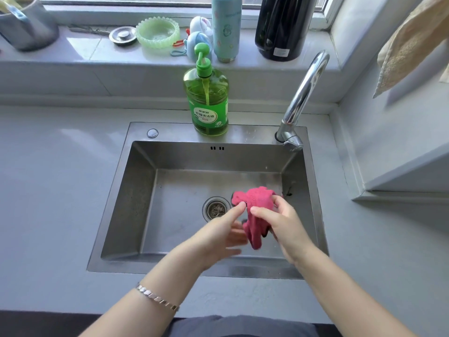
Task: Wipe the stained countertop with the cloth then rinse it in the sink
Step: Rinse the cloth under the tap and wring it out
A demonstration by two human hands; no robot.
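A crumpled pink cloth (254, 210) hangs over the steel sink (143, 190), right of the drain (216, 209). My right hand (285, 229) grips the cloth from the right, thumb and fingers pinched on it. My left hand (223, 235) holds its left side, thumb on top and fingers underneath. A grey countertop (56, 181) surrounds the sink. The chrome faucet (303, 93) stands at the sink's back right corner, its spout raised; no water is seen running.
A green dish soap bottle (209, 100) stands on the sink's back rim. The windowsill holds a metal pot (26, 27), green bowl (158, 32), pale blue flask (226, 27) and black kettle (283, 27). A beige towel (410, 45) hangs at right.
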